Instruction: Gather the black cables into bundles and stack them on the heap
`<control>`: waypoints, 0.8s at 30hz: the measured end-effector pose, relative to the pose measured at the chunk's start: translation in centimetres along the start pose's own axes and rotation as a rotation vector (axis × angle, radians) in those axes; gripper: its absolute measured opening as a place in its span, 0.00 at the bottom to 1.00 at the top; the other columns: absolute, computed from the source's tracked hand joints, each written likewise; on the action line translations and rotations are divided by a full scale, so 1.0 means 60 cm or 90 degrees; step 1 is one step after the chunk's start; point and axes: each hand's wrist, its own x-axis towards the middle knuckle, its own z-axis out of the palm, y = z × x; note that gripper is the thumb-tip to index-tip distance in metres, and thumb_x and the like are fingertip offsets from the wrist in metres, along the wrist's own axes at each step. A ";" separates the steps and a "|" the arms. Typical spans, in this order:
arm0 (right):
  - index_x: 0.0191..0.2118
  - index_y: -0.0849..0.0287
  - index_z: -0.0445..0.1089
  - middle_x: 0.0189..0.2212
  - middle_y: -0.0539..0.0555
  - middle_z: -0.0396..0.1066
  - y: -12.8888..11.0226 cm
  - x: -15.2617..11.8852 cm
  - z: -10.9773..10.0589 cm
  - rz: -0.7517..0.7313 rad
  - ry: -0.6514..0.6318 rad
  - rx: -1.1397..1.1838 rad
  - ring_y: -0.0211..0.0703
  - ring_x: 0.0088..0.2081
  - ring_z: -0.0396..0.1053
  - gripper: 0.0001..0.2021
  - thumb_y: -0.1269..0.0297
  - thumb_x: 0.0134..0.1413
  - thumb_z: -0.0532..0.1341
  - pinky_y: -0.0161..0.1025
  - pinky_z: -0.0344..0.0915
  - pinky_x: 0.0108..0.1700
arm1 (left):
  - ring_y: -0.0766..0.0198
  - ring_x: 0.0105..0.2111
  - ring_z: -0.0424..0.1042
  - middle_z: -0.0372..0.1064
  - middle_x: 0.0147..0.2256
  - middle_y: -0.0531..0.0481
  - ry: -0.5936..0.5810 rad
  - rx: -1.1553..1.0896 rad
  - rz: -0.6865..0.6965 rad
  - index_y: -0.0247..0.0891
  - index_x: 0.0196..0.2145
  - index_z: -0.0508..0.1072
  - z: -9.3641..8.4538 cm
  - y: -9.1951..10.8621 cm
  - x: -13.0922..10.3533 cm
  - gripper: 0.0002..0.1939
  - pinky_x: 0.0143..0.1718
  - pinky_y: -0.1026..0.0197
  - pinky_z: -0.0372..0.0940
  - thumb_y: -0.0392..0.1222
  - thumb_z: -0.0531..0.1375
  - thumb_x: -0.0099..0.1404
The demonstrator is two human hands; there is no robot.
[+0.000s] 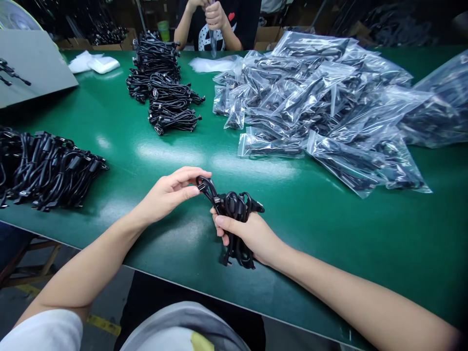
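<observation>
Several coiled black cables [237, 207] are bunched in my right hand [248, 234], whose thumb and fingers wrap round them just above the table. Connector ends stick out at the top and right of the bunch, and loops hang below my palm. On its left side, my left hand [175, 190] is closed with thumb and fingertips at a cable connector [201, 187] that belongs to the same bunch. The palm side of my right hand is hidden behind the cables.
Bundled black cables lie in a heap [51, 168] at the left and a stack [164, 92] at the back. Clear bags with cables [321, 97] pile up at the right. A white box [32, 68] stands far left. Across the green table [175, 156], a person's hands [215, 14] hold a bag.
</observation>
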 end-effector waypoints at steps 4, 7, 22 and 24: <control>0.41 0.60 0.72 0.24 0.46 0.70 0.005 0.000 0.001 0.010 0.009 0.003 0.35 0.22 0.67 0.19 0.52 0.49 0.69 0.37 0.63 0.29 | 0.61 0.53 0.70 0.72 0.52 0.48 -0.012 0.017 0.015 0.48 0.51 0.79 -0.002 -0.001 -0.001 0.15 0.54 0.62 0.65 0.40 0.64 0.67; 0.41 0.60 0.72 0.24 0.46 0.70 0.006 0.000 0.002 0.013 0.014 0.004 0.35 0.22 0.67 0.19 0.51 0.49 0.69 0.37 0.63 0.29 | 0.61 0.53 0.69 0.72 0.52 0.47 -0.015 0.025 0.019 0.48 0.51 0.78 -0.003 -0.001 -0.002 0.15 0.54 0.61 0.64 0.41 0.63 0.67; 0.47 0.60 0.76 0.39 0.56 0.79 -0.003 0.003 -0.008 0.000 -0.141 0.155 0.46 0.42 0.77 0.19 0.57 0.51 0.70 0.45 0.68 0.52 | 0.57 0.52 0.71 0.72 0.54 0.44 0.002 0.035 -0.012 0.44 0.56 0.75 -0.008 -0.003 -0.001 0.19 0.54 0.56 0.67 0.47 0.61 0.69; 0.48 0.60 0.77 0.45 0.58 0.79 -0.007 0.006 -0.013 0.005 -0.143 0.197 0.48 0.47 0.77 0.18 0.59 0.51 0.68 0.46 0.66 0.57 | 0.56 0.54 0.71 0.72 0.55 0.45 0.030 0.004 0.001 0.45 0.56 0.75 -0.009 -0.007 -0.001 0.20 0.54 0.56 0.66 0.47 0.62 0.68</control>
